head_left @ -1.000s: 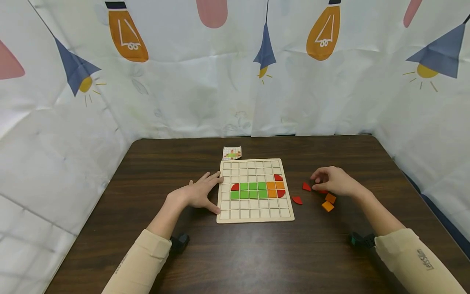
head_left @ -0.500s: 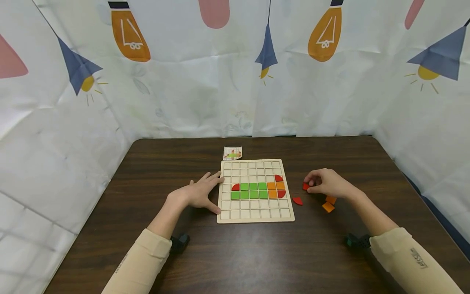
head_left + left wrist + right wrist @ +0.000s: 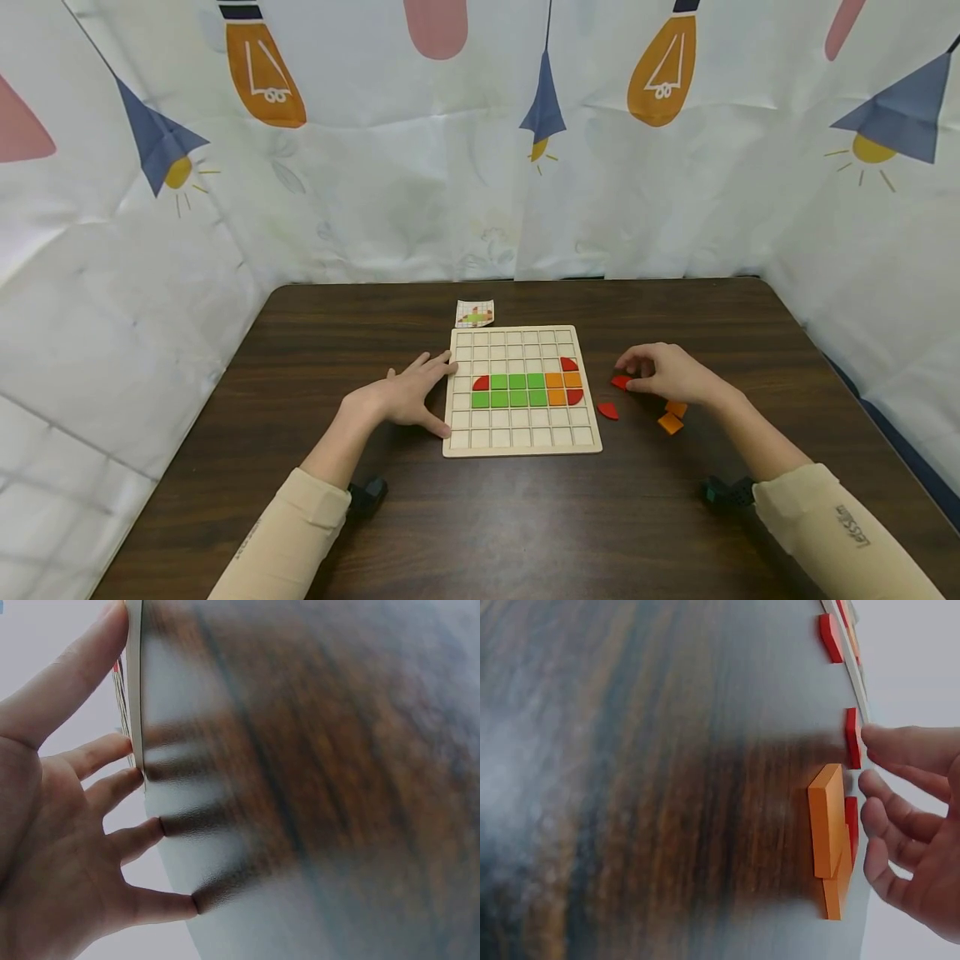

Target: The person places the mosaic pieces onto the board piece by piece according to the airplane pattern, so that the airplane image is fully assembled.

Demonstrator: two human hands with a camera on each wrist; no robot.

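Observation:
My left hand (image 3: 416,392) is spread along the left edge of a pale wooden grid board (image 3: 525,437), thumb and fingertips at its rim. In the left wrist view, the straight fingers (image 3: 142,838) reach down to the table. My right hand (image 3: 671,372) pinches a red quarter-round tile (image 3: 620,382) between thumb and index finger, low at the tabletop right of the board. Its other fingers curl loosely. On the board lie green tiles (image 3: 517,397), orange tiles (image 3: 555,380) and red quarter-round tiles (image 3: 569,364).
Another red tile (image 3: 608,411) lies by the board's right edge. Two orange tiles (image 3: 671,422) sit below the right hand, with a further red tile (image 3: 852,814) behind them in the right wrist view. A small pattern card (image 3: 475,313) lies beyond the board.
My right hand has moved left from the loose tiles to the red tile, which has turned and shifted slightly left under its fingers. The left hand has stayed on the board's edge.

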